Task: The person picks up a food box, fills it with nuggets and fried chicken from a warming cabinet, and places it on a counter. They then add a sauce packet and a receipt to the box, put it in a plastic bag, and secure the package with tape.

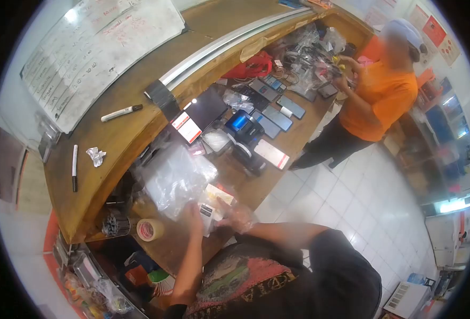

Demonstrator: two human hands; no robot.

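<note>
Low over the near part of the wooden counter, both my hands meet around a small white-and-yellow box (217, 196) with a dark barcode-like label on its lower part. My left hand (194, 218) grips its left side. From the right, my right hand (238, 217) closes on it, with clear plastic around the fingers. A large clear plastic bag (171, 178) lies just beyond my hands. Left of my left hand stands a roll of tape (150, 229). A dark label printer or similar device (244, 125) sits farther along the counter.
Several phones (277, 117) and a white-and-red card (271, 154) lie along the counter (261, 194). At its far end a person in orange (386, 90) handles plastic-wrapped items (312, 66). Markers (74, 167) and a whiteboard (102, 58) are on the upper ledge.
</note>
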